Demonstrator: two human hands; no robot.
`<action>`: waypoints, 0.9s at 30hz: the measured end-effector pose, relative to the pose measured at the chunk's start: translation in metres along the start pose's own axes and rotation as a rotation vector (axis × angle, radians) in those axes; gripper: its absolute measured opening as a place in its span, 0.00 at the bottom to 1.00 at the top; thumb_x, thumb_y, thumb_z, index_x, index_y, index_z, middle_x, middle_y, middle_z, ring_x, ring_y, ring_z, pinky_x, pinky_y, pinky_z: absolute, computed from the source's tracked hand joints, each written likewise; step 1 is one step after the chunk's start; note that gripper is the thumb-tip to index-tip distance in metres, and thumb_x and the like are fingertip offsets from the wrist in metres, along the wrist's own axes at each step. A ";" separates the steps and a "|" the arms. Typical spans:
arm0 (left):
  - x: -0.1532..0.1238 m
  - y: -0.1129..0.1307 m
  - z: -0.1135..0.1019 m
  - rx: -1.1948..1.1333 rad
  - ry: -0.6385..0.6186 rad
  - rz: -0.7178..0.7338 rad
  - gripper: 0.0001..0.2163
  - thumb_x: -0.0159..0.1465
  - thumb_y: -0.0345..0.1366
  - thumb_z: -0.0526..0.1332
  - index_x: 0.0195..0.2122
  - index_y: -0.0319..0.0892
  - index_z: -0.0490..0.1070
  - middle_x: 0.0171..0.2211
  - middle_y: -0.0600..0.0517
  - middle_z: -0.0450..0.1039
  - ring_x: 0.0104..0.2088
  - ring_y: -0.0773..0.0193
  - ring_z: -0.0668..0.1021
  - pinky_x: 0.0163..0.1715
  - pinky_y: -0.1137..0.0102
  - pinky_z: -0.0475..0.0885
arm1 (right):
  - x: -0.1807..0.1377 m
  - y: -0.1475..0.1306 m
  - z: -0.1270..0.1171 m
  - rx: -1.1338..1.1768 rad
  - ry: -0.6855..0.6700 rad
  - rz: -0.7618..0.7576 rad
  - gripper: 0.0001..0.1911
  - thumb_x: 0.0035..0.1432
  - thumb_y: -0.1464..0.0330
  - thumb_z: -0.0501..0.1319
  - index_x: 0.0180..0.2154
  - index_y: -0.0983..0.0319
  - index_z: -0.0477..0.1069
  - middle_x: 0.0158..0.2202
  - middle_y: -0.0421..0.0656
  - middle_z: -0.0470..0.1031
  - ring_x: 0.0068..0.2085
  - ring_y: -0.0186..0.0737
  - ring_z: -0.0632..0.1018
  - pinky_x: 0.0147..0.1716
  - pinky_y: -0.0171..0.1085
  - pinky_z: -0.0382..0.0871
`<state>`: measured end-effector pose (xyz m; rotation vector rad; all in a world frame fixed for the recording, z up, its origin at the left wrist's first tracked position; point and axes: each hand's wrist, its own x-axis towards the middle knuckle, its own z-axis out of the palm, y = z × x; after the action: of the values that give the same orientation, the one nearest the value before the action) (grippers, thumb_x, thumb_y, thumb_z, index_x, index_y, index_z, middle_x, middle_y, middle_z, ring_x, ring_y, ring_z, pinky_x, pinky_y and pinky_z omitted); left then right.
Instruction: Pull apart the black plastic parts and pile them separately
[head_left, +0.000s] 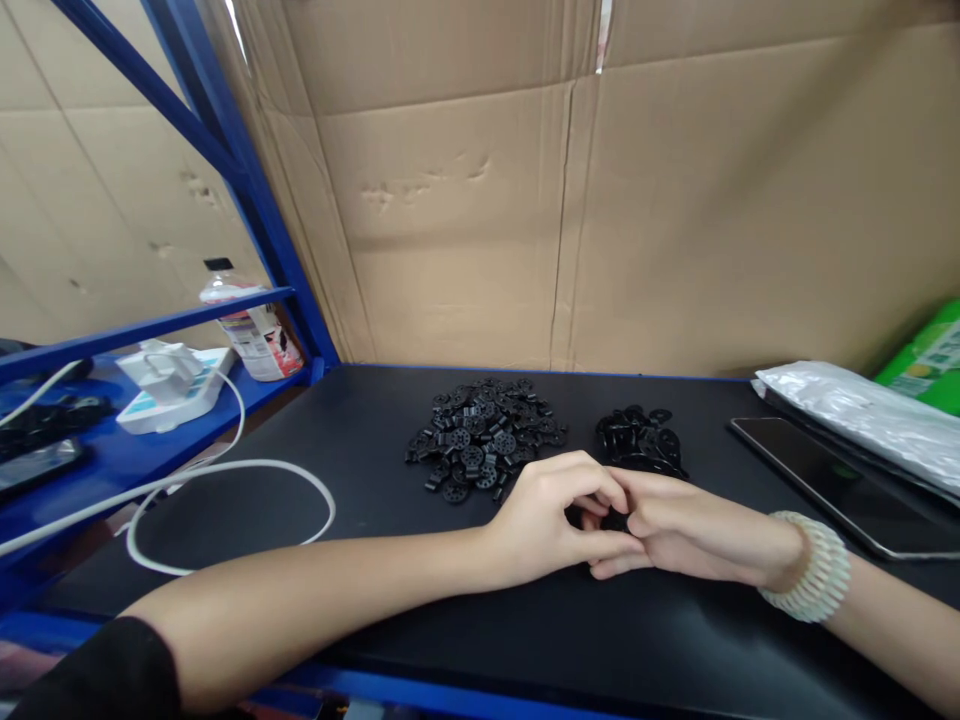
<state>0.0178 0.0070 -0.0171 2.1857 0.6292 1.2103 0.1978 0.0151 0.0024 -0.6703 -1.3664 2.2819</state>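
Note:
My left hand (pixel 544 520) and my right hand (pixel 686 525) meet at the front of the black tabletop (pixel 360 610), their fingers closed together. Between the fingertips a bit of a small black plastic part (pixel 616 520) shows; most of it is covered, so its exact shape cannot be told. Just behind my left hand lies a heap of small black plastic parts (pixel 480 435) with round, perforated discs. Behind my right hand sits a smaller pile of black disc-like parts (pixel 639 438). A coiled pale band (pixel 810 567) circles my right wrist.
At right lie a dark-screened tablet (pixel 840 480), a silvery plastic package (pixel 862 415) and a green packet (pixel 926 360). A white cable (pixel 247 465) loops over the left side. The blue side shelf carries a power strip (pixel 176 390) and a bottle (pixel 259 335). Cardboard (pixel 450 220) walls the back.

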 end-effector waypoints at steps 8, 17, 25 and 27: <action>0.004 0.004 -0.001 -0.027 -0.108 -0.057 0.09 0.54 0.34 0.69 0.29 0.37 0.70 0.31 0.51 0.67 0.27 0.70 0.72 0.26 0.76 0.76 | -0.001 -0.001 -0.003 -0.078 -0.029 0.036 0.19 0.45 0.80 0.56 0.40 0.60 0.66 0.38 0.36 0.65 0.41 0.33 0.73 0.52 0.51 0.69; 0.011 0.008 -0.005 0.011 -0.212 -0.076 0.08 0.52 0.31 0.68 0.29 0.39 0.69 0.31 0.53 0.66 0.27 0.70 0.72 0.27 0.76 0.74 | 0.000 0.001 -0.002 -0.115 -0.014 -0.006 0.15 0.44 0.81 0.56 0.35 0.61 0.64 0.35 0.35 0.67 0.38 0.31 0.73 0.48 0.45 0.72; 0.011 0.011 -0.004 -0.047 -0.198 -0.103 0.07 0.50 0.25 0.64 0.26 0.39 0.66 0.31 0.54 0.65 0.25 0.72 0.71 0.26 0.76 0.72 | 0.002 0.004 -0.003 -0.074 -0.048 -0.047 0.16 0.43 0.82 0.55 0.35 0.62 0.64 0.36 0.37 0.68 0.41 0.34 0.74 0.51 0.48 0.69; 0.009 0.011 -0.003 -0.081 -0.174 -0.128 0.08 0.49 0.23 0.63 0.25 0.39 0.65 0.30 0.54 0.64 0.25 0.72 0.70 0.26 0.76 0.72 | 0.002 0.003 -0.003 -0.057 -0.067 -0.057 0.19 0.43 0.83 0.55 0.38 0.61 0.65 0.40 0.38 0.69 0.42 0.34 0.74 0.51 0.48 0.70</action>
<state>0.0206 0.0057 -0.0033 2.1204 0.6251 0.9515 0.1982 0.0171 -0.0015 -0.5698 -1.4679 2.2471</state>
